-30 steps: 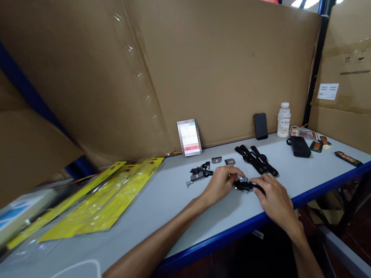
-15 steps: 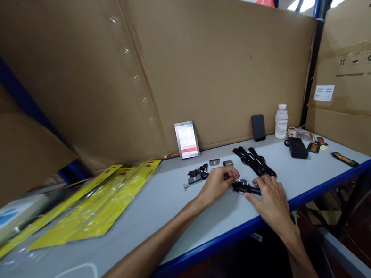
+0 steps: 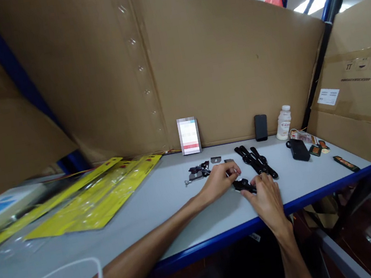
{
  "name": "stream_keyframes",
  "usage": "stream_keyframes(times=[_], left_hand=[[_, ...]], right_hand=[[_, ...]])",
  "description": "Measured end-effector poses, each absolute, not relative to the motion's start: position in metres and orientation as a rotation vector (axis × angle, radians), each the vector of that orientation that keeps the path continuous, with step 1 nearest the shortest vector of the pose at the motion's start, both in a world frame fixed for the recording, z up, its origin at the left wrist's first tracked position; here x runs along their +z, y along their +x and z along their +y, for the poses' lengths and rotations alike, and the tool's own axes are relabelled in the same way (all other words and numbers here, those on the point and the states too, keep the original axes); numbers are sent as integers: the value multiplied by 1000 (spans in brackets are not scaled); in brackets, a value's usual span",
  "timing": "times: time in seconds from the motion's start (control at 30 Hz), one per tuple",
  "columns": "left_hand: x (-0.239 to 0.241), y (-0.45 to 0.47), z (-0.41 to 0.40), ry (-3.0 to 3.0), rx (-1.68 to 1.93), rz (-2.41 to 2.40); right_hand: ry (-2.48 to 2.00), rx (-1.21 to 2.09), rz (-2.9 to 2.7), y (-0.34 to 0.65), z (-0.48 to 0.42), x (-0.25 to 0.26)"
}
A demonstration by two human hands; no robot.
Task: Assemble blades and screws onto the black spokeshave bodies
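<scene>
A black plastic handle-like piece (image 3: 244, 185) lies at the front of the table, its right end covered by the fingers of my right hand (image 3: 266, 197). My left hand (image 3: 220, 179) is just above and left of this piece, with thumb and fingertips pinched together. Whatever is between those fingertips is too small to make out. Behind the hands, several long black handles (image 3: 256, 163) lie side by side. Small black parts (image 3: 199, 170) with a metal piece are grouped left of my left hand, and a flat grey metal blade (image 3: 215, 159) lies beyond it.
Yellow-backed clear packages (image 3: 109, 195) cover the table's left side, near a white cable (image 3: 52, 277). Along the back stand a blurred screen (image 3: 189, 136), a black phone (image 3: 261, 127) and a bottle (image 3: 283, 122). A black case (image 3: 298, 150) lies at right. Cardboard (image 3: 209, 67) walls the back.
My left hand has lifted slightly off the black handle piece, so more of the piece shows. My right hand stays on its end. The whole view has shifted a little.
</scene>
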State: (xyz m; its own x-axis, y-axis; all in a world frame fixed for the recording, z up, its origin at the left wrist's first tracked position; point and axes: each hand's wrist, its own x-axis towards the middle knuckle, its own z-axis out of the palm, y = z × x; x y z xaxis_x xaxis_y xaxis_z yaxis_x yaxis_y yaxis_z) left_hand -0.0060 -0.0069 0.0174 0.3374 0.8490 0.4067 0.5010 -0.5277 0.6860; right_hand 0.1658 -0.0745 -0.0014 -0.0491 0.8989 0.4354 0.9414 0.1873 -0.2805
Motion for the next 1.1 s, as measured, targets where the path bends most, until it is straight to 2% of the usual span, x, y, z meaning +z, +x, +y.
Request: stream_keyframes(times=[0.2,0.6,1.1], left_hand=[[17,-2,-11,2285,1031,1164],[13,-1,-15,2745,908,986],[24,5,-25,3142,503,1042]], right_hand=[[-1714,-125,-2011,165,-76,2],[-1597,93,-1888,189,-74,-9],[-1519,177,-1942,192,-76,-9]])
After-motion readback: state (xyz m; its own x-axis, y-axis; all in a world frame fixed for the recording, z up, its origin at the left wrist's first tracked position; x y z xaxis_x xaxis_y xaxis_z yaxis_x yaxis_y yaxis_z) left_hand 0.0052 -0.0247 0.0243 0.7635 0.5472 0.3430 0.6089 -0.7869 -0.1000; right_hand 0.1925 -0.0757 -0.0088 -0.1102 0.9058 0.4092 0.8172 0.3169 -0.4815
